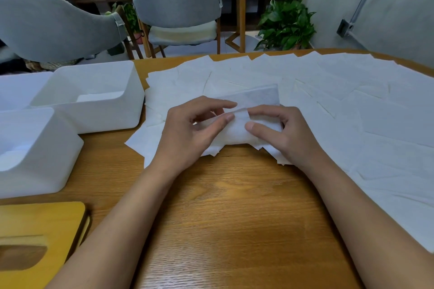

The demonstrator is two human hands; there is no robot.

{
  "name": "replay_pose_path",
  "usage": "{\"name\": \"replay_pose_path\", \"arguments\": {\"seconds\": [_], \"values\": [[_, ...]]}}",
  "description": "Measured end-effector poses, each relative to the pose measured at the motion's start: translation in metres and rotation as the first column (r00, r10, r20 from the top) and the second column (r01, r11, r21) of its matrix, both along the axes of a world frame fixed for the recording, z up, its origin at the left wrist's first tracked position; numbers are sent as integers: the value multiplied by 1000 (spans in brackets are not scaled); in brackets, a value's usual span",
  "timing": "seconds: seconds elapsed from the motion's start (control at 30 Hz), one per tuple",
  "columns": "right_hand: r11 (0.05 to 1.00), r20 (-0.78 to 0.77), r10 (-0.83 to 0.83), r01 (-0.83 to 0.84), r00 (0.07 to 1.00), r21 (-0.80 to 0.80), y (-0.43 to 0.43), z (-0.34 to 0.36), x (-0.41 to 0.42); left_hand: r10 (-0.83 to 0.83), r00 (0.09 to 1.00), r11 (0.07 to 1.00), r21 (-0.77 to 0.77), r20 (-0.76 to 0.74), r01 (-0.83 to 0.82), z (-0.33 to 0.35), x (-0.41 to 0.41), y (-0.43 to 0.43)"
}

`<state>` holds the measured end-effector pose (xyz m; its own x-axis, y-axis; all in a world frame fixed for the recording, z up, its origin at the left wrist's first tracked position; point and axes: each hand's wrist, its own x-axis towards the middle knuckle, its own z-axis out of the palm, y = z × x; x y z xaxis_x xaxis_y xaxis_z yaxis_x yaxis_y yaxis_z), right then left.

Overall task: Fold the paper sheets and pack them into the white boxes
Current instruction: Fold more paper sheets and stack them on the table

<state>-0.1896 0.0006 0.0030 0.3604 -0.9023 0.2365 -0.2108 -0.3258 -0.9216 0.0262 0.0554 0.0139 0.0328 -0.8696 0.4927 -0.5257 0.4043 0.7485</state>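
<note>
Sheet (237, 134) lies half folded on the table (234, 218), with one flap standing up at its back. Well left of the sheet sit a wood lid (35, 230), a near box (35, 148) and a far box (94, 110), both open on top. The left hand (187, 129) pinches the sheet's left side with thumb and finger. The right hand (281, 134) holds its right side, fingers curled over it. Loose sheets (352, 101) lie under it and spread off to its right.
</note>
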Motion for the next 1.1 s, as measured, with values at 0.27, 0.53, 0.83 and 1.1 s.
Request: {"name": "replay_pose_path", "arguments": {"seconds": [0.27, 0.53, 0.83, 1.1], "values": [[989, 167, -107, 88, 980, 115, -7, 7, -3, 96, 988, 995, 48, -120, -91, 7, 8, -4], [987, 88, 123, -131, 989, 92, 4, 8, 7, 100, 975, 988, 139, -201, -73, 6, 8, -5], [997, -64, 79, -80, 995, -17, 6, 9, 8, 120, 975, 987, 132, -189, -96, 4, 5, -4], [999, 13, -2, 3, 1000, -44, 3, 9, 8, 304, 940, 953, 51, -157, -300, -6, -6, -6]]}}
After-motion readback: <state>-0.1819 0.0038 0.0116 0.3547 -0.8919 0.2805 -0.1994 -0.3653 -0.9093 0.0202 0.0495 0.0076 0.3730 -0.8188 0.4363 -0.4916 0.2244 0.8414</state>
